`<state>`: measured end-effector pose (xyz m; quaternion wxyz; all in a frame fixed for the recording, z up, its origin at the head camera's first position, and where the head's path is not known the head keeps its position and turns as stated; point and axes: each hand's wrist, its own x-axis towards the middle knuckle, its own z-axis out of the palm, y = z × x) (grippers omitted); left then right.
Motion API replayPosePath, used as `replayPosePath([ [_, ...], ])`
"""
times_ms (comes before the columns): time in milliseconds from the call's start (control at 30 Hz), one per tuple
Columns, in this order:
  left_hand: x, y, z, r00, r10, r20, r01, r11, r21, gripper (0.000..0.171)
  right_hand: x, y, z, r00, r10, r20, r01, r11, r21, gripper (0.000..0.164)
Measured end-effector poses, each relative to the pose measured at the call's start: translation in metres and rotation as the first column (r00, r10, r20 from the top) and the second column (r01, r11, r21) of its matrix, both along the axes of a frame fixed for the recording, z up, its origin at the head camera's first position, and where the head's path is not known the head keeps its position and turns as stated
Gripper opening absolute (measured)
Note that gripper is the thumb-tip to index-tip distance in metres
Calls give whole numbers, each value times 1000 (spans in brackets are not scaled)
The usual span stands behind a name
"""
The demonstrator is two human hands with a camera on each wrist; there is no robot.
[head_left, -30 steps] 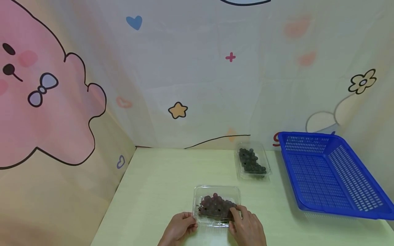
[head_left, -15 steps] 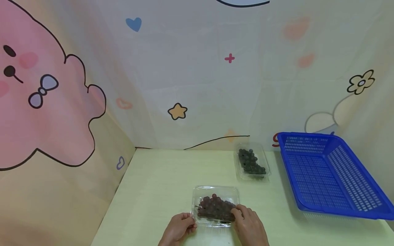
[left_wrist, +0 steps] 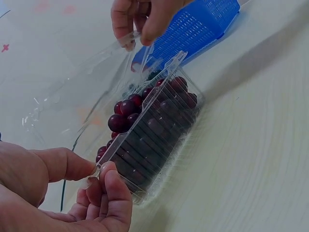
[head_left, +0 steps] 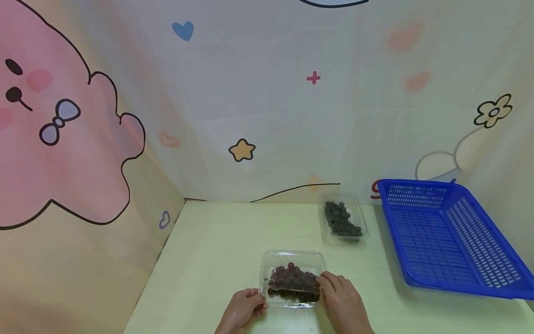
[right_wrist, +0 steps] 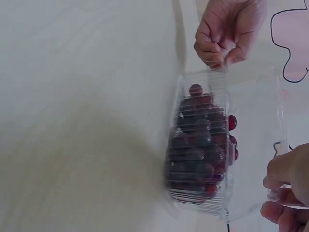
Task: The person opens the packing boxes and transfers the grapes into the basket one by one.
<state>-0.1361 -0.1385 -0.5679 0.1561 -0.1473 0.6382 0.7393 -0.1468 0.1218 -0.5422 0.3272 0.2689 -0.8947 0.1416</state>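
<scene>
Since the earlier frames, the right hand has been shifted slightly outward, and the near edge of the lid seems to have been raised; the left hand has been kept almost where it was. The clear box is set on the tabletop between both hands, with dark red grapes held inside. Its near left corner is pinched at the rim between the thumb and fingertips of the left hand. The lid's edge, near its right end, is pinched by the thumb and fingers of the right hand, and the lid is tilted up from the near rim, apparently hinged at the far side.

The step in hand is judged to be the lifting of the lid. It would be done best if the corner were kept pressed down by the left hand, so that the box is not dragged along or tipped. The lid should be swung slowly about its far edge; since it is held toward one end, twisting of the thin plastic should be guarded against. The walls should not be squeezed, lest the fruit be bruised.

Farther back, a second box of grapes is placed near the blue basket.
</scene>
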Motion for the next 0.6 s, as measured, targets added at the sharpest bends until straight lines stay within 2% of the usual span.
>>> replayPosePath([
  [300,2,1,0,999,7,-33,-7,1000,14,19,-10,3,18,999,41,-33,-42,998,-39,40],
  [600,2,3,2,1000,13,-16,-13,1000,0,18,-18,4,33,999,34,-3,-34,998,-59,41],
])
